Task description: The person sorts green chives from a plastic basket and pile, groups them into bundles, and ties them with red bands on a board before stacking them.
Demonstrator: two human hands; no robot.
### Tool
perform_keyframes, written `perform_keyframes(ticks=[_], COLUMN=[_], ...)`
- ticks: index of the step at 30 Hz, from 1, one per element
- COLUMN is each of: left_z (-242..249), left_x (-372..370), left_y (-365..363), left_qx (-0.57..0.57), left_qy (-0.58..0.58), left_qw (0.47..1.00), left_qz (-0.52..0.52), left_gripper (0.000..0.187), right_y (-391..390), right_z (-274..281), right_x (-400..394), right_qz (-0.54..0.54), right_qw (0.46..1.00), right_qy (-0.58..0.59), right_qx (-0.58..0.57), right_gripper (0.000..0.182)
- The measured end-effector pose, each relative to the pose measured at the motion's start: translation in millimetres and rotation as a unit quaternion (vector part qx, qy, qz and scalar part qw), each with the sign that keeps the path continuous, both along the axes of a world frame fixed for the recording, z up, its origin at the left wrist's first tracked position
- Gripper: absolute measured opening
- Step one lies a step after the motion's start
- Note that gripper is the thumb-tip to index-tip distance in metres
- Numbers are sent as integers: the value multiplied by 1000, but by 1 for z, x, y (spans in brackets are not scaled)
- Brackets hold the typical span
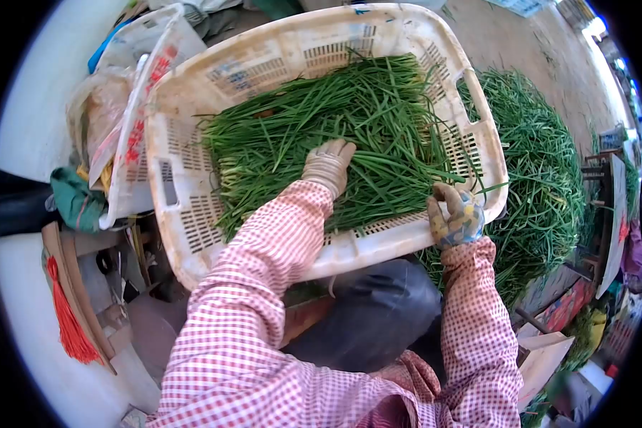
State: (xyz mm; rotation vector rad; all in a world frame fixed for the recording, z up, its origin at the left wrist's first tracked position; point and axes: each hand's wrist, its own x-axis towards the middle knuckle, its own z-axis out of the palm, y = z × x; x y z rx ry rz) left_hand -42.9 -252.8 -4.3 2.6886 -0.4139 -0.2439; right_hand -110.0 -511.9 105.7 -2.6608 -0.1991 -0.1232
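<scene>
A white plastic basket (321,23) stands in front of me, with long green garlic chives (278,118) laid in it in layers. My left hand (328,165), in a pale glove, is closed over a bunch of the chives in the middle; the leaves stretch from it to the right. At the basket's near right corner is my right hand (456,217), in a patterned glove. Its fingers are curled, with a gap between thumb and forefinger. A few leaf tips pass beside these fingers, and what they grip cannot be made out.
A large heap of loose chives (535,171) lies right of the basket. On the left are another white crate (132,135) with plastic bags, a green cloth (78,200) and a red string bundle (68,314). My dark-clothed knee (378,314) is below the near rim.
</scene>
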Motion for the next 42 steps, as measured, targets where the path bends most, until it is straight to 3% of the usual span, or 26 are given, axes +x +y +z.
perform_keyframes(ticks=[2, 3, 5, 7, 9, 10, 11, 12, 13, 15, 16, 17, 19, 21, 23, 24, 25, 27, 29, 30, 31, 33, 42], left_z=[-23, -32, -40, -3, 43, 77, 98, 101, 108, 115, 131, 152, 149, 135, 95, 68, 57, 37, 36, 16, -6, -4, -16], left_x=[11, 12, 9, 6, 8, 7, -1, -14, -25, -43, -45, -52, -53, -50, -39, -27, -13, 17, 53, 54, 55, 71, 119], left_y=[-9, -9, 0, 16, 29, 27, 25, 28, 28, 12, 3, 1, 1, 19, 58, 76, 95, 133, 168, 185, 201, 217, 257], left_qx=[148, 156, 145, 146, 167, 177, 184, 152, 148, 76, 78, -9, -37, -136, -268, -210, -74, 120, 269, 298, 321, 351, 266], left_qy=[-54, -19, -106, -182, -2, 96, 194, 133, 170, 168, 213, 175, 212, 204, 229, 235, 234, 301, 321, 230, 135, 166, 274], left_qw=[987, 987, 984, 971, 982, 975, 960, 973, 964, 974, 963, 967, 949, 936, 921, 942, 969, 942, 901, 916, 924, 912, 919], left_qz=[22, 21, -7, -50, -92, -91, -82, -111, -144, -133, -145, -186, -231, -252, -168, -114, -44, 90, 110, 135, 158, 133, 99], left_gripper=[43, 44, 42, 35, 26, 21, 17, 15, 16, 18, 21, 27, 31, 32, 36, 43, 44, 43, 59, 69, 79, 91, 105], right_y=[0, -1, -2, -3, -2, -6, -5, 0, 12, 46, 61, 72, 78, 67, 53, 42, 33, 28, 29, 31, 32, 38, 42], right_z=[0, -2, -2, -3, -2, -2, 4, 12, 20, 55, 49, 44, 46, 40, 35, 23, 10, 3, 1, 1, 2, 7, 10], right_x=[-2, -2, -2, -2, -2, -4, -2, 2, 8, 10, 11, 11, 18, 13, 4, 1, -1, -4, -7, -7, -6, -4, -2], right_qz=[12, 7, 16, 14, 31, 14, 23, 54, 86, 224, 275, 322, 216, 227, 206, 207, 205, 215, 211, 211, 210, 188, 182], right_qw=[999, 1000, 999, 998, 994, 996, 997, 996, 993, 974, 953, 925, 894, 929, 950, 959, 966, 972, 977, 977, 977, 982, 981], right_qy=[-19, -13, -46, -49, -80, 10, 10, -23, -57, 40, 100, 158, 359, 283, 228, 189, 151, 94, 41, 25, 10, 23, 42], right_qx=[29, 26, 23, 26, 63, 82, 79, 68, 64, -25, -73, -125, -158, -79, -50, -45, -39, -20, -4, -11, -20, -26, -45], right_gripper=[26, 26, 27, 28, 30, 43, 43, 52, 60, 80, 81, 82, 60, 41, 35, 36, 37, 30, 24, 24, 23, 23, 24])
